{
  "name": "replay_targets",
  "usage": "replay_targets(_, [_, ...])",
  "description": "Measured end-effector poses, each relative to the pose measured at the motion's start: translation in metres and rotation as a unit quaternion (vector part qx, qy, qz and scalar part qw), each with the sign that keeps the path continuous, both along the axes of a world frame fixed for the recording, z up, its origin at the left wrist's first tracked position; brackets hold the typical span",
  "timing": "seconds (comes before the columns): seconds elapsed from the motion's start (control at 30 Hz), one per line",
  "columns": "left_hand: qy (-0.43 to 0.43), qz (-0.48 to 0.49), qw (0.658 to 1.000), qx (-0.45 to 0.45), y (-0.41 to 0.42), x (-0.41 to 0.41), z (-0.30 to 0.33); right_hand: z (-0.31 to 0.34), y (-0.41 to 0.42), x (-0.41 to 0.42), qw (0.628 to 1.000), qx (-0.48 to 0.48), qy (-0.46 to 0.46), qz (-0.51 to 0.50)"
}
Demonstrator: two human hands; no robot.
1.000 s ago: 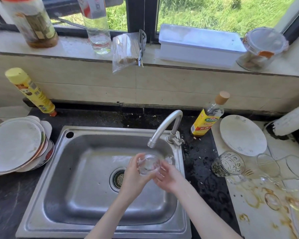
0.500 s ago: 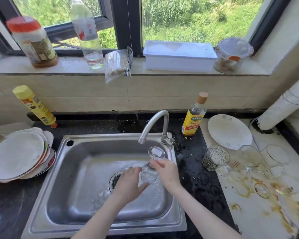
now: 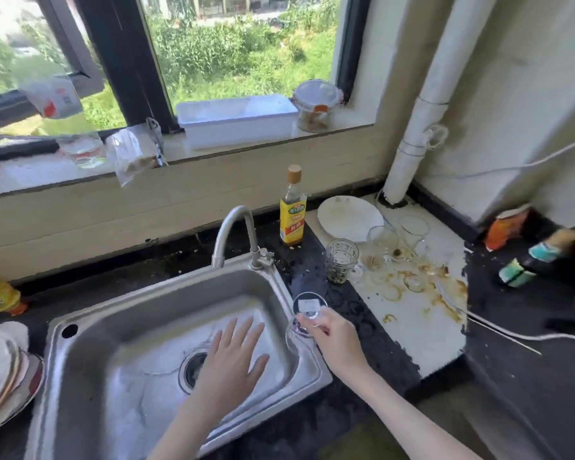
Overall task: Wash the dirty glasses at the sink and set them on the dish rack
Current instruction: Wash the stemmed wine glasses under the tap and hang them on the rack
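Observation:
My right hand (image 3: 334, 336) holds a small clear glass (image 3: 304, 318) upside down, base up, over the right rim of the steel sink (image 3: 90, 327). My left hand (image 3: 233, 356) hovers flat over the basin near the drain (image 3: 193, 370), fingers spread and holding nothing. A patterned glass mug (image 3: 341, 260) with dregs stands on the dark counter to the right. Behind it several clear glasses (image 3: 397, 232) stand on a stained white board (image 3: 422, 313). No water runs from the tap (image 3: 233, 230).
A yellow-labelled bottle (image 3: 292, 212) and a white plate (image 3: 349, 219) stand behind the glasses. Stacked plates (image 3: 4, 370) lie left of the sink. A white box (image 3: 236, 119), jar (image 3: 317, 106) and bottle sit on the windowsill. A pipe (image 3: 419, 127) rises at right.
My left hand let go of the glass and opened over the basin. My right hand carried the upturned glass rightward to the sink's rim. The view swung to the right.

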State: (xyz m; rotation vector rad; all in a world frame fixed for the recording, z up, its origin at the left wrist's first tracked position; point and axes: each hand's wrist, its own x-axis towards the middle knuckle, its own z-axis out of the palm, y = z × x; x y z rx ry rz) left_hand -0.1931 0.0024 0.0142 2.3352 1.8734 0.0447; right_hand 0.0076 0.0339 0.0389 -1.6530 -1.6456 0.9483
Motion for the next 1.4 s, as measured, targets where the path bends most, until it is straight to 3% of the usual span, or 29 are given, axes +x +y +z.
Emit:
replay_targets(0.13, [0.024, -0.133, 0.991, 0.0, -0.005, 0.014, 0.014, 0.005, -0.061, 0.031, 0.996, -0.021, 0.009, -0.091])
replay_targets(0.3, [0.023, -0.233, 0.972, 0.026, -0.031, 0.063, 0.046, 0.025, -0.143, 0.078, 0.976, -0.011, 0.037, -0.213])
replay_targets(0.7, [0.005, -0.503, 0.864, 0.032, -0.218, 0.265, 0.054, 0.043, -0.419, 0.213, 0.892, 0.019, 0.041, -0.45])
replay_targets(1.03, [-0.01, -0.611, 0.791, 0.016, -0.41, 0.447, 0.051, 0.056, -0.645, 0.344, 0.814, 0.037, 0.034, -0.578])
replay_targets(1.4, [0.027, -0.658, 0.752, 0.002, -0.469, 0.615, 0.049, 0.046, -0.719, 0.498, 0.748, 0.043, 0.011, -0.663])
